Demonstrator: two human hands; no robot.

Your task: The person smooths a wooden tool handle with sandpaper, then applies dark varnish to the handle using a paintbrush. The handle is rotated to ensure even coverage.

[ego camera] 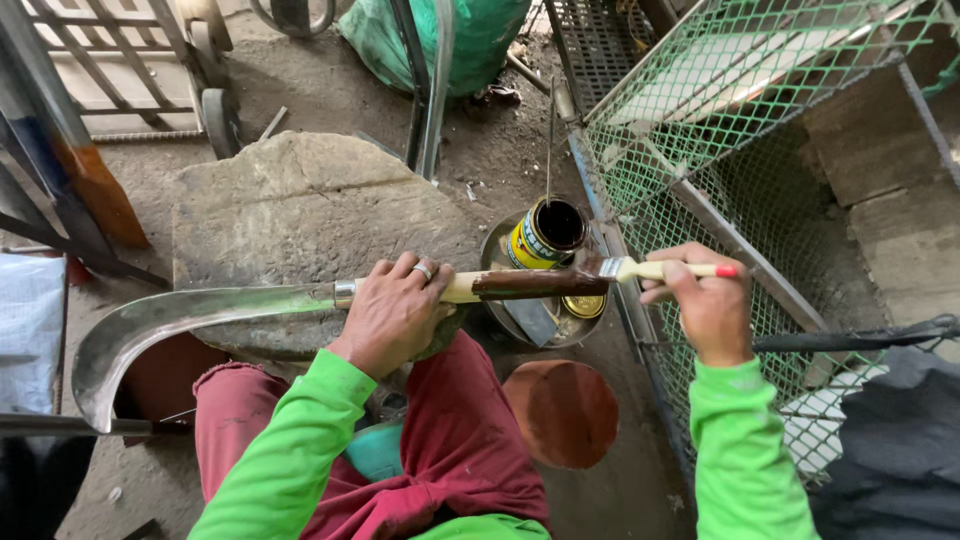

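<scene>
The person sits low, with red trousers and bright green sleeves. The left hand (pixel 395 310) is closed around the wooden handle (pixel 520 285) of a long curved blade (pixel 150 325); the fingers wrap over the top of the handle, just beside the metal ring where the blade begins. The blade goes out to the left and bends down toward the near side, in front of a large flat stone (pixel 300 210).

The right hand (pixel 705 305) pinches a paintbrush (pixel 660 270) by its pale handle, fingers closed tight on it. The bristles touch the right end of the wooden handle, where the wood is already dark brown and wet; the part near the left hand is pale.

Just behind the handle stands an open small can (pixel 545 235) with dark liquid inside, in a round metal dish (pixel 500 250). A thin stick stands up from the can. On the right there is a green wire mesh frame (pixel 700 130). A round brown stool top (pixel 565 412) is on the ground, near the knee.
</scene>
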